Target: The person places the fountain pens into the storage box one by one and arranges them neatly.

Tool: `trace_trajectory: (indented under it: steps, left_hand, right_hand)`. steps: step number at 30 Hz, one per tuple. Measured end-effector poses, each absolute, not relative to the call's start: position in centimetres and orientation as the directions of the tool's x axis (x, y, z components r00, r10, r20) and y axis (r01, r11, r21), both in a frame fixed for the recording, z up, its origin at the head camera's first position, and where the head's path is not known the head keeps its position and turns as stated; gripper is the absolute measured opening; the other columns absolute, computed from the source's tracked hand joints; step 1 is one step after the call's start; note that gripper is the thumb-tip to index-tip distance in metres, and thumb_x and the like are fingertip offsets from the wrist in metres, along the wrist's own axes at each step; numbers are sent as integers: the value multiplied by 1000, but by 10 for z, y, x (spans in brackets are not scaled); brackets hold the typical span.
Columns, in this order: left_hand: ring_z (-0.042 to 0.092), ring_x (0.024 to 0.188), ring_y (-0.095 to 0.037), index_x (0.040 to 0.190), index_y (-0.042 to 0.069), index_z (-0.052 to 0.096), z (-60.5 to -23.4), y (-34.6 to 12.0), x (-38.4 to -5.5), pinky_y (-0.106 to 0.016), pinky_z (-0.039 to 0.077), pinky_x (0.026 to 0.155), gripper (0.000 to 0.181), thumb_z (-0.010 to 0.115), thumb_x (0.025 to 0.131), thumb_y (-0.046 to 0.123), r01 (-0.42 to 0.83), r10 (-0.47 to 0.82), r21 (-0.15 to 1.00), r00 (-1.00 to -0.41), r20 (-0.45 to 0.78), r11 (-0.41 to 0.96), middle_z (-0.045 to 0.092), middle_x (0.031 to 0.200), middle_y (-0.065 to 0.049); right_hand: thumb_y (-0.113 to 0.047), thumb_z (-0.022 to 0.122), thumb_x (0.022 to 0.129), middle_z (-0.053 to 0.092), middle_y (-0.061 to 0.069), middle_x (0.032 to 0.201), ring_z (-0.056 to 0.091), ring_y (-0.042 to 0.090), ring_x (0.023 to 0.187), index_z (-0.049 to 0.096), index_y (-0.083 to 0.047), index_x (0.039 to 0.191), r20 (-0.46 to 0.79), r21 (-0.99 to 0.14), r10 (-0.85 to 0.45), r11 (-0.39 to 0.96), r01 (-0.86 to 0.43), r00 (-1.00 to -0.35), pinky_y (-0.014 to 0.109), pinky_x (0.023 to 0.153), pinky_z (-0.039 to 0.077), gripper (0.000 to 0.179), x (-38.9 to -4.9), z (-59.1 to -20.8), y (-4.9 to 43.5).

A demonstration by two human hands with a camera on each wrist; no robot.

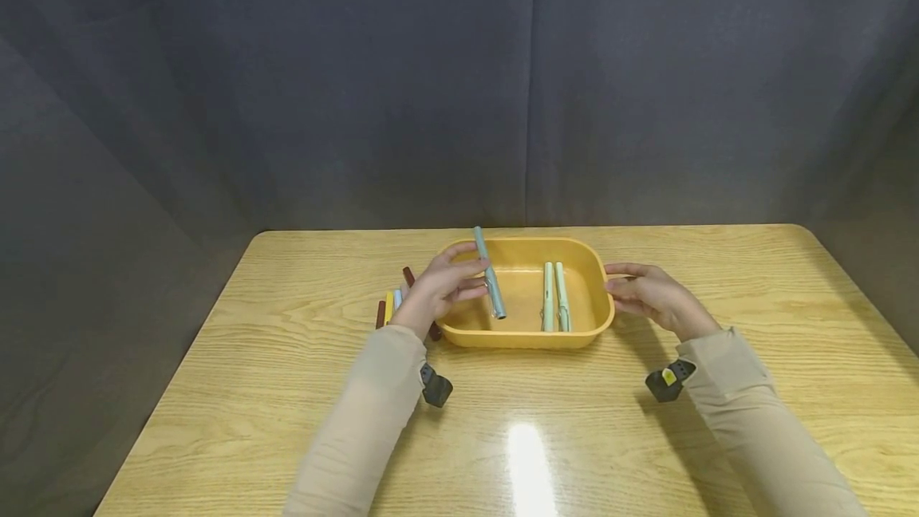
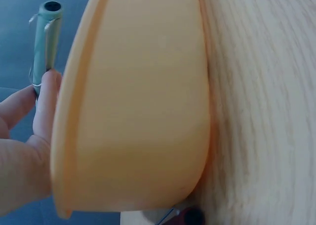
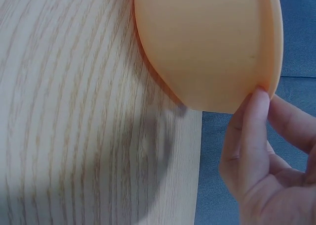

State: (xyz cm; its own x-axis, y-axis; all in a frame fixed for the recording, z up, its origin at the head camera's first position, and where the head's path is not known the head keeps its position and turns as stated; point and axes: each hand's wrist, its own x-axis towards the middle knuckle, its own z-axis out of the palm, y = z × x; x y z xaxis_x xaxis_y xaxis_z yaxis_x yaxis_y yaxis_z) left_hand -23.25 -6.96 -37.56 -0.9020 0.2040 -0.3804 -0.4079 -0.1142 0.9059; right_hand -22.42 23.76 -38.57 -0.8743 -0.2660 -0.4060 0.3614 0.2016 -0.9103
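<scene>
My left hand (image 1: 439, 287) reaches over the left end of a yellow-orange plastic tray (image 1: 524, 341) and pinches a blue-green pen (image 1: 491, 278) between fingers and thumb. In the left wrist view the pen (image 2: 48, 37) points up past the tray's rim, with metal clips showing on it; I cannot tell whether a second pen lies behind it. Two pale green pens, the left one (image 1: 548, 297) and the right one (image 1: 562, 297), lie side by side inside the tray. My right hand (image 1: 649, 294) grips the tray's right rim (image 3: 274, 47), thumb and finger on either side of it.
Left of the tray, partly hidden behind my left hand, several pens lie on the wooden table (image 1: 273, 389), among them a dark red one (image 1: 380, 314) and a yellow one (image 1: 389, 307). A dark cloth (image 1: 402, 102) hangs behind the table's far edge.
</scene>
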Motion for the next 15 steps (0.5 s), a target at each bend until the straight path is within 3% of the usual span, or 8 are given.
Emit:
trace_trajectory:
  steps: [6, 15]
  left_hand:
    - [61, 85, -16, 144, 10, 39, -383, -61, -234, -14, 58, 62, 55, 59, 93, 6, -426, 185, 894, -898, -399, -141, 57, 103, -5]
    - [64, 107, -28, 144, 9, 39, -390, -45, -233, -20, 60, 72, 58, 61, 91, 3, -425, 175, 895, -899, -401, -133, 61, 104, -9]
  right_hand:
    - [-6, 50, 97, 65, -14, 77, 62, -3, 70, 22, 11, 145, -402, -911, -266, 212, 354, -876, 13, 70, 58, 58, -224, -386, 239]
    - [-8, 51, 97, 65, -14, 79, 63, -3, 72, 20, 10, 146, -406, -908, -274, 228, 351, -872, 13, 71, 58, 61, -225, -386, 241]
